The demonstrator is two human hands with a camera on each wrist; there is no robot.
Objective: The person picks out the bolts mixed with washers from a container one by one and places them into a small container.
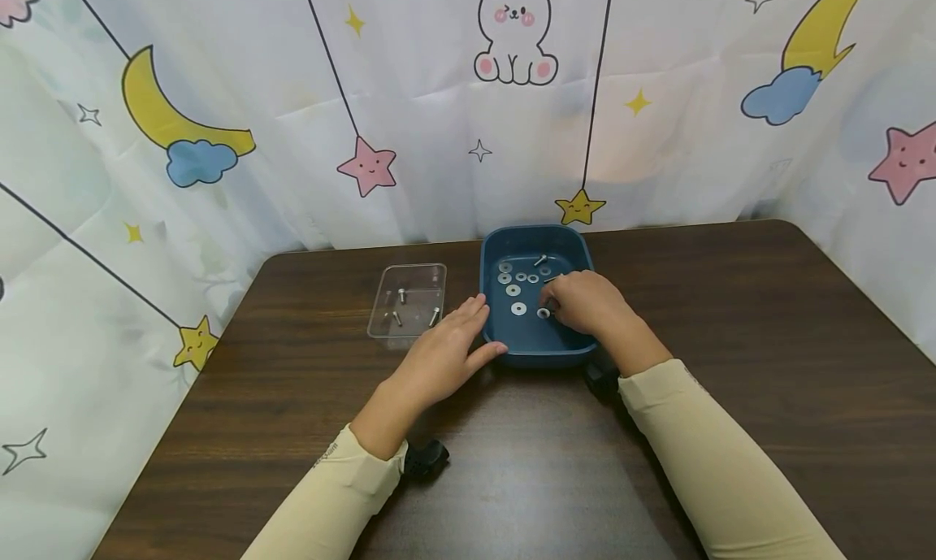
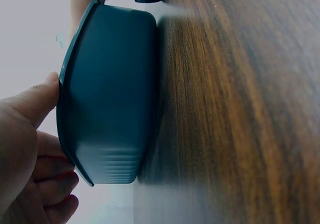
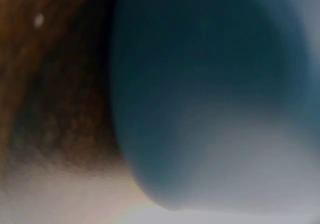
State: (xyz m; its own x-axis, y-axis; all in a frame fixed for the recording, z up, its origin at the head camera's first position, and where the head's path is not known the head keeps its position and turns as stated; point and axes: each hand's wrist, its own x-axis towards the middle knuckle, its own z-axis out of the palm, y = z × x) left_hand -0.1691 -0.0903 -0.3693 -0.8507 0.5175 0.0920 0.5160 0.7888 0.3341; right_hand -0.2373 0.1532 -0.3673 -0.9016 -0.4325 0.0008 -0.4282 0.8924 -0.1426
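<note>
A deep blue tray [image 1: 541,354] holds several flat washers [image 1: 513,290] and a few bolts [image 1: 541,260]. My right hand [image 1: 585,301] reaches over its right side, fingers bent down among the pieces; I cannot tell whether they pinch one. Close under those fingers is a washer [image 1: 543,313]. My left hand [image 1: 448,350] lies along the tray's left rim with extended fingers, the thumb at the near corner. In the left wrist view the thumb [image 2: 46,92] touches the tray's rim. The right wrist view shows only the blurred tray wall [image 3: 165,94].
Left of the tray stands a clear plastic box [image 1: 382,329] with several bolts [image 1: 402,296] inside. Both stand towards the back of a dark wooden table [image 1: 292,397]. A patterned curtain [image 1: 439,202] hangs behind the table's far edge.
</note>
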